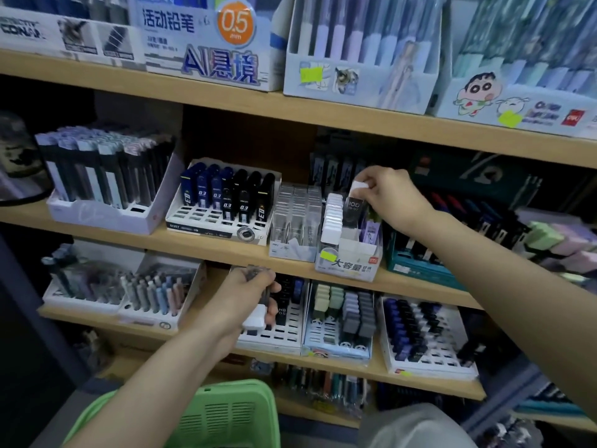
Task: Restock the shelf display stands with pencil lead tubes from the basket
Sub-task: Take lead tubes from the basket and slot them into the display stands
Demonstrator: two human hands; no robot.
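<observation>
right hand (392, 197) pinches the white cap of a clear plastic pencil lead tube (354, 209), long axis upright, its lower end entering the white cardboard display stand (350, 268) straight below the fingers. left hand (248, 297), lower down, grips spare white-capped tubes (256, 318) above the green plastic basket (232, 412).

A lead tube (354, 208) stands in the display stand (349, 270) on the shelf (226, 250). A tray (295, 221) sits just left of the stand; the basket (226, 412), below.

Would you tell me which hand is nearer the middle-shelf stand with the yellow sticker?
Right. The right hand pinches a tube just above the stand; the left hand holds tubes one shelf lower.
</observation>
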